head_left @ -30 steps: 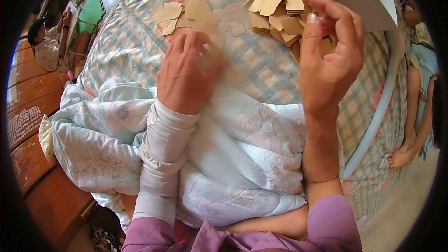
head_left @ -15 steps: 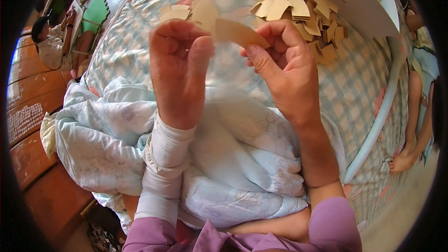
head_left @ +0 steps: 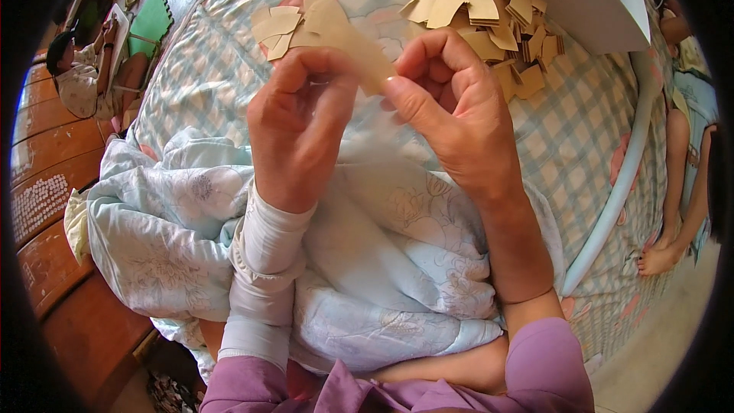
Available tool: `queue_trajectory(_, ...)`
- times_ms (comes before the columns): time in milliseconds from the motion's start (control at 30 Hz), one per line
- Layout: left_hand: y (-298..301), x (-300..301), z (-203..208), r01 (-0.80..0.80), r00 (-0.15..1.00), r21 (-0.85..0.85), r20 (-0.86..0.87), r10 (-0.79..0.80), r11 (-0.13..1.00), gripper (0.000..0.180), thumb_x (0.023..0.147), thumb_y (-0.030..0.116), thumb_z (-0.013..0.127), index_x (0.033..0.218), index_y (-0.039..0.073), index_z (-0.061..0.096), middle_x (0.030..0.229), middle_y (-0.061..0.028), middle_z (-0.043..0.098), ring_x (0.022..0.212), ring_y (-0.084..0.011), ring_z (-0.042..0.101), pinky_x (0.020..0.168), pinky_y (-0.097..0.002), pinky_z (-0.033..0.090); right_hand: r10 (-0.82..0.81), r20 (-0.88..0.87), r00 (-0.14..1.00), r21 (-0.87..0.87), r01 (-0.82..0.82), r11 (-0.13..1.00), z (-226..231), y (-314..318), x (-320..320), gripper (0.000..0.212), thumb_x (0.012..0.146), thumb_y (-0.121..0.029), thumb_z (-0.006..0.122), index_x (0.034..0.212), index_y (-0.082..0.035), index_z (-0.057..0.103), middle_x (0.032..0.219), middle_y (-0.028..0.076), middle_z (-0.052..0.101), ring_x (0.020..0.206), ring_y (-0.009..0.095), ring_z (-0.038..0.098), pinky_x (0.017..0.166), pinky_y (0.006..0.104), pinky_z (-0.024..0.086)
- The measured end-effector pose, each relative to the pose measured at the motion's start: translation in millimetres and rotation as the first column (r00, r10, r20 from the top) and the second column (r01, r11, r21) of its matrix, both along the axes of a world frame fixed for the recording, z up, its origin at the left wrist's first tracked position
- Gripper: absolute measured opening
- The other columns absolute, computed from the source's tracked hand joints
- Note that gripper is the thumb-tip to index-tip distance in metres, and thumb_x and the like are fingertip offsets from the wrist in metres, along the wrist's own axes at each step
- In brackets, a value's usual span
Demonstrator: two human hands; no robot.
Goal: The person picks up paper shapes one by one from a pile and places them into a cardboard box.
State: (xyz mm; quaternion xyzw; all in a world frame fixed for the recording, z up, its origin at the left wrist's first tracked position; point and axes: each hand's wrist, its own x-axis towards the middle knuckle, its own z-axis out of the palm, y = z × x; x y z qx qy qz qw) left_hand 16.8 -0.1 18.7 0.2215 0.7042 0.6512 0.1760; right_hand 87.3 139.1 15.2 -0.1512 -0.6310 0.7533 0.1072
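At the far left, past your work, you have one seated person and one green foam mat (head_left: 151, 21). Next comes the small pile of tan card pieces (head_left: 275, 27) on the checked bed sheet (head_left: 573, 145): at least four, overlapping too much for an exact count. Your left hand (head_left: 298, 122) is curled half closed, fingertips at the single curved card piece (head_left: 365, 60) between your hands; blur hides whether they grip it. Your right hand (head_left: 468, 115) pinches that piece's corner between thumb and fingers. You seem to be passing or turning one piece; the next move likely calls for a firm hold from one hand before the other lets go. Farther right lies one big heap of card pieces (head_left: 482, 11), too layered to count, beside one white panel (head_left: 589, 8).
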Motion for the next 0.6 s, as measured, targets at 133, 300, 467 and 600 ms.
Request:
queue_trajectory(133,7,4,3,-0.012,0.999,0.123,0.045,0.007,0.992,0.010,0.083,-0.006,0.053,0.093,-0.004,0.054,0.086,-0.0047,0.058,0.080,-0.0100,0.055,0.074,-0.0225,0.046,0.032,-0.049,0.998,-0.078,-0.036,0.996,-4,-1,0,0.014,0.084,-0.007,0.063,0.093,-0.002,0.053,0.083,0.001,0.058,0.073,0.007,0.057,0.067,0.0201,0.048)
queue_trajectory(300,11,4,-4,0.064,0.997,0.177,-0.061,-0.054,0.982,0.011,0.082,-0.009,0.053,0.091,-0.004,0.053,0.083,-0.0078,0.058,0.077,-0.0148,0.061,0.072,-0.0257,0.049,0.014,-0.017,1.000,-0.107,-0.016,0.994,0,2,0,0.011,0.085,-0.004,0.061,0.095,0.000,0.057,0.085,0.003,0.061,0.073,0.008,0.058,0.070,0.0205,0.048)
queue_trajectory(467,2,0,-5,0.062,0.967,0.029,-0.249,-0.052,0.998,0.012,0.082,-0.009,0.059,0.093,-0.005,0.057,0.090,-0.0069,0.061,0.082,-0.0117,0.059,0.075,-0.0219,0.047,-0.033,-0.059,0.998,0.023,0.035,0.999,0,-7,1,0.015,0.084,0.000,0.060,0.099,0.004,0.058,0.088,0.005,0.063,0.079,0.008,0.059,0.075,0.0203,0.048)
queue_trajectory(600,4,3,-3,-0.031,0.964,0.025,-0.265,0.037,0.999,0.013,0.080,-0.010,0.060,0.092,-0.004,0.058,0.090,-0.0063,0.062,0.081,-0.0103,0.058,0.075,-0.0205,0.047,-0.066,-0.121,0.990,0.127,0.082,0.988,-2,-10,2,0.016,0.083,0.002,0.061,0.099,0.004,0.058,0.090,0.006,0.063,0.080,0.008,0.059,0.076,0.0204,0.048)
